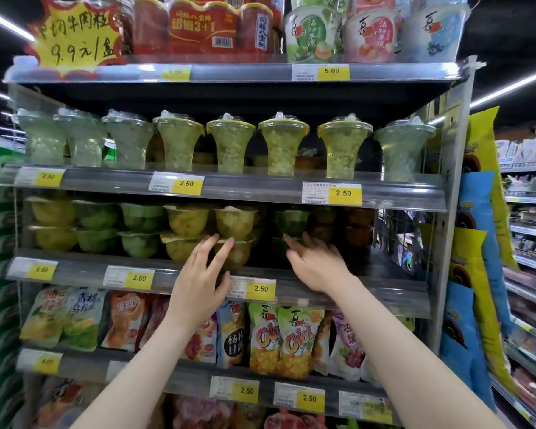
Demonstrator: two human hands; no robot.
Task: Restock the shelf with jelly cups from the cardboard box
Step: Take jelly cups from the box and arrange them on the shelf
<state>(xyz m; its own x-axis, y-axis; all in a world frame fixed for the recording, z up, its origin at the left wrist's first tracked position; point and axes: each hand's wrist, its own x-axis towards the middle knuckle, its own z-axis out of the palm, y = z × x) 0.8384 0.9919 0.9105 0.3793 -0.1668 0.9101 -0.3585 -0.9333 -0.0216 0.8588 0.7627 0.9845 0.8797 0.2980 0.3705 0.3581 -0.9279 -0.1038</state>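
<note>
Jelly cups stand stacked two high on the third shelf (338,286) from the top: yellow ones (188,219) and green ones (141,216). My left hand (198,280) reaches up with straight spread fingers, fingertips at the lower yellow jelly cup (239,253) in the middle. My right hand (316,264) is beside it to the right, fingers extended into the shelf toward a dark green cup (291,219). Neither hand holds anything. The cardboard box is not in view.
Tall green and yellow dessert cups (282,144) line the shelf above. Snack pouches (294,339) hang on the shelf below. Price tags reading 2.50 run along the shelf edges. Blue and yellow bags (477,243) hang on the rack's right side, with another aisle beyond.
</note>
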